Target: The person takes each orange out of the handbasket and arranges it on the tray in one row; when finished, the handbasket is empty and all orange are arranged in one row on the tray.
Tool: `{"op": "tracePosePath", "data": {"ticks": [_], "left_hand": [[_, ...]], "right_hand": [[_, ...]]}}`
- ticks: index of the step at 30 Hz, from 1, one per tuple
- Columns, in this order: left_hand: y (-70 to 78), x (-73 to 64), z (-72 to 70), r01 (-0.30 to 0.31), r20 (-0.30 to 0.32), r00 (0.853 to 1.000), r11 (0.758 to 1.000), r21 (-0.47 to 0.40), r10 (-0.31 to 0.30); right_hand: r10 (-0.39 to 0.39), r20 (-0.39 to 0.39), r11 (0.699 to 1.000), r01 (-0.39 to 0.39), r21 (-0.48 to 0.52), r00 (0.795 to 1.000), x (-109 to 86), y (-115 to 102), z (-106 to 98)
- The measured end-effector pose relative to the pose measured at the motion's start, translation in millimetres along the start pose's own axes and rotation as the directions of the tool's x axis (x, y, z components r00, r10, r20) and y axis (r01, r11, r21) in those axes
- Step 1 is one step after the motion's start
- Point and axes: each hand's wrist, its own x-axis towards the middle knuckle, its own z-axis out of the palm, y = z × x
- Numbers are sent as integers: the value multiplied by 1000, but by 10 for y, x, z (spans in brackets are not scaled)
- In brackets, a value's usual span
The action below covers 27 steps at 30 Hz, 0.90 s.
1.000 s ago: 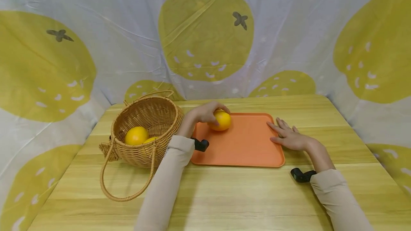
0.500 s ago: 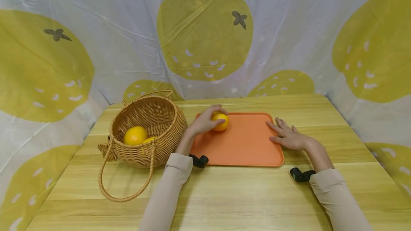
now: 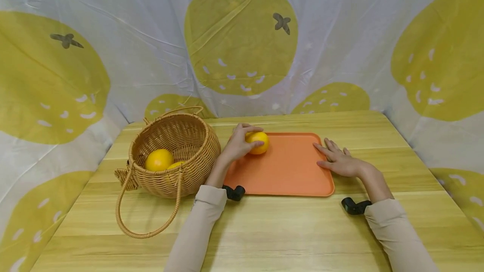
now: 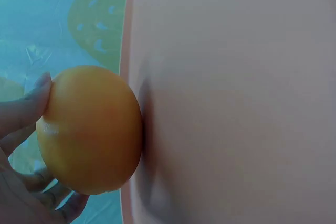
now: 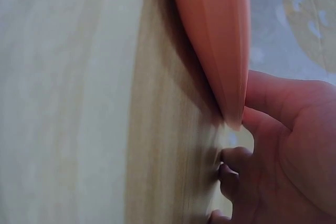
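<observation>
Grip: the left hand curls its fingers and thumb around the orange, holding it from its left side; the left wrist view shows fingertips pressed on the peel
Orange: it sits on the orange tray, at the tray's far left part, its underside touching the tray floor
Right hand: the right hand lies flat with fingers straight and spread, holding nothing, resting on the tray's right edge and the table beside it; in the right wrist view the thumb touches the tray rim
Tray: flat on the wooden table, between the two hands
Basket: a wicker basket stands just left of the tray, tilted toward the camera, its loop handle lying forward on the table
In the basket: one more orange fruit in plain sight, and a sliver of another beside it
Wrists: black camera mounts near each beige sleeve
Backdrop: a white cloth printed with large yellow fruit shapes
</observation>
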Motion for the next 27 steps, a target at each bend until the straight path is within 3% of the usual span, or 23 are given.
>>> {"op": "tracePosePath", "data": {"ticks": [4, 7, 20, 27], "left_hand": [[29, -3, -16, -19, 2, 1000, 999, 45, 18], [35, 1, -26, -30, 19, 999, 999, 33, 29], [43, -49, -79, -16, 175, 984, 999, -30, 21], [2, -24, -1, 0, 95, 995, 1000, -16, 2]], "right_hand": [[2, 0, 1000, -2, -3, 1000, 5, -3, 3], [1, 0, 1000, -1, -3, 1000, 2, -10, 1], [-1, -1, 1000, 1, 3, 1000, -2, -19, -3], [2, -4, 1000, -2, 6, 1000, -14, -31, 3]]}}
